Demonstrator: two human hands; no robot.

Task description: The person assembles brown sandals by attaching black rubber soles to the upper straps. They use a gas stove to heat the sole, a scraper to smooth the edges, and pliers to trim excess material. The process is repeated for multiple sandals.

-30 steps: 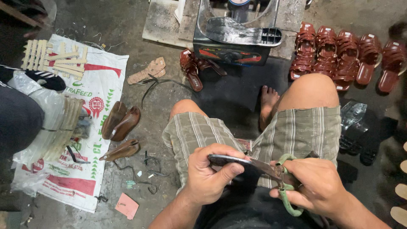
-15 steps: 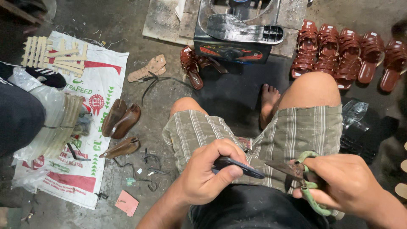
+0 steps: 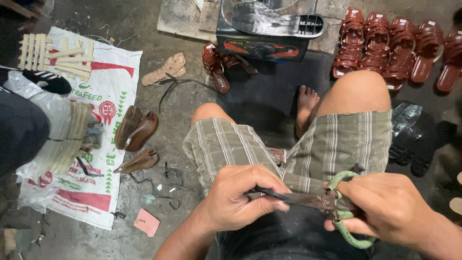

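Beyond my hands, far to the left, a white printed sack lies spread on the concrete floor, carrying three brown wooden shoe forms and a cluster of pale wooden strips. Straight ahead of my hands stands a dark machine with a black shoe sole resting on top, and to the right of it, well beyond my right hand, a row of reddish-brown strapped sandals lies side by side. Just beneath both hands are my plaid shorts, my knees apart and one bare foot on the floor between them. My right hand is closed around the green handles of the scissors, fingers through the loops, the rusty blades pointing toward my left hand. My left hand is curled shut, pinching a thin dark strip between thumb and fingers, just beside the scissor blades, which meet it at my left thumb. Left of my left hand, on the floor, lies a small pink scrap.
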